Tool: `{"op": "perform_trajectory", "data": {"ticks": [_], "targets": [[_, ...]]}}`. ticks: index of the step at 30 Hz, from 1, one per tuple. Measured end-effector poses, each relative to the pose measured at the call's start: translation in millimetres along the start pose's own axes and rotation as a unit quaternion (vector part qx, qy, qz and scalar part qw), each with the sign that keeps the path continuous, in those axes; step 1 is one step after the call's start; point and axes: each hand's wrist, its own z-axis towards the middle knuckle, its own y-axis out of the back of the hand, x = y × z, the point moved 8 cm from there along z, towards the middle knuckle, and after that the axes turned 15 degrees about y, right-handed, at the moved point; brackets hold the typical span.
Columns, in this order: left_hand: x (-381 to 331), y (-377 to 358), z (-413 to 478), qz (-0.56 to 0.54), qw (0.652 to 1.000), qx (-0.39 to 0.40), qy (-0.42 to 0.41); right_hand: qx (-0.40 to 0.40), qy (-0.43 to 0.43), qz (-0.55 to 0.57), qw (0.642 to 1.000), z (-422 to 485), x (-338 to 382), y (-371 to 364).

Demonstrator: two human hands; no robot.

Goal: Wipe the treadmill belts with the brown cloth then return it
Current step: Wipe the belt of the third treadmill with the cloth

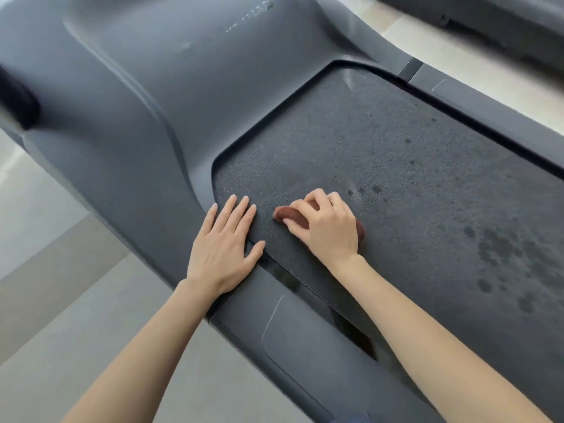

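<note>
A dark, textured treadmill belt runs from the centre to the lower right, marked with dark spots. My right hand grips a bunched brown cloth and holds it down on the belt near its front left corner; most of the cloth is hidden under the fingers. My left hand lies flat with straight fingers across the left side rail and the belt's edge, just left of the cloth.
The grey motor cover of the treadmill rises ahead and to the left. Part of a second treadmill shows at the top right across a strip of pale floor. Grey floor tiles lie at the lower left.
</note>
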Motion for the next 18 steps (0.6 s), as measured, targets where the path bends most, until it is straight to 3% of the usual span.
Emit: {"op": "perform_trajectory", "data": {"ticks": [4, 9, 18], "targets": [[-3, -4, 4, 0.009, 1.0, -0.003, 0.008, 0.007, 0.008, -0.008, 1.0, 44, -28, -29], [-3, -2, 4, 0.0, 1.0, 0.012, 0.012, 0.105, -0.062, -0.006, 0.993, 84, -56, -50], [-2, -1, 5, 0.001, 0.999, 0.028, 0.025, 0.011, 0.047, 0.064, 0.997, -52, -11, 18]]}}
